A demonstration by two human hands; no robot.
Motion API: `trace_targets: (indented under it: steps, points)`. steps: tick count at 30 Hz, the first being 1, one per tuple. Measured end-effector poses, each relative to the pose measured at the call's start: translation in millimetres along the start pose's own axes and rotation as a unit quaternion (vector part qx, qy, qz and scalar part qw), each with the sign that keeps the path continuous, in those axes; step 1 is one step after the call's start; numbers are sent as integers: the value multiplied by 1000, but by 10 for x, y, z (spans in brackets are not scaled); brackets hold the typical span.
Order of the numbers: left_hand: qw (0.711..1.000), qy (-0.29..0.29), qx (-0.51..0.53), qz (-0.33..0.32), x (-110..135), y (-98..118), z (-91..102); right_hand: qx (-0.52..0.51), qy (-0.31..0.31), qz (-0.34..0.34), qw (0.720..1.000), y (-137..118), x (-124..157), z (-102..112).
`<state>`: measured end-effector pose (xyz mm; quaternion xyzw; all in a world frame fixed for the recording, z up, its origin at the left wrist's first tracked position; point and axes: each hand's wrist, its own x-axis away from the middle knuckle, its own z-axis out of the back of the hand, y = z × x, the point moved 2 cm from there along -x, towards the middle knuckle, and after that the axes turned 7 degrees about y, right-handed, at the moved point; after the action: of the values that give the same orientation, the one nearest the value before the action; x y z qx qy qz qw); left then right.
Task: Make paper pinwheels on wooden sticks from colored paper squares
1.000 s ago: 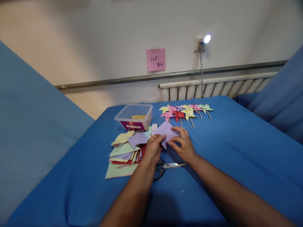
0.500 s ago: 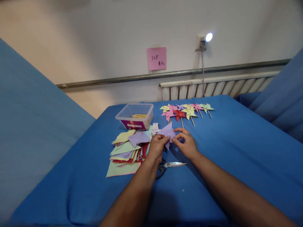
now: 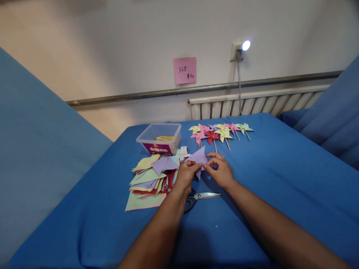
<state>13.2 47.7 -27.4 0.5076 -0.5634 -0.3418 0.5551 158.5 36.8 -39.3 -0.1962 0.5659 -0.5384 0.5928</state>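
Observation:
Both my hands pinch a folded lilac paper piece (image 3: 198,156) just above the blue cloth. My left hand (image 3: 186,176) grips its left side with closed fingers. My right hand (image 3: 221,171) pinches its right edge between thumb and forefinger. Black-handled scissors (image 3: 199,196) lie shut on the cloth just under my wrists. A loose pile of coloured paper squares and cut pieces (image 3: 150,179) lies to the left of my left hand.
A clear plastic box (image 3: 159,139) with wooden sticks stands behind the pile. Several finished paper pinwheels (image 3: 220,133) on sticks lie in a row at the far side. The blue-covered table (image 3: 280,179) ends near a radiator (image 3: 252,105) and wall. Blue cushions flank both sides.
The lilac paper has been folded smaller, from a wide flat shape into a narrow triangle, and my hands have drawn closer together around it. The scissors and the pile stayed put.

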Motion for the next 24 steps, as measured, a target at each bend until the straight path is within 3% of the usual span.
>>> trace_targets:
  steps: [19, 24]
  points:
    - [998, 10, -53, -24, 8, 24, -2, -24, -16, -17, 999, -13, 38, -21]
    - [988, -19, -142, -48, -15, 87, 41, -72, 63, -21, 995, -18, 5, 35]
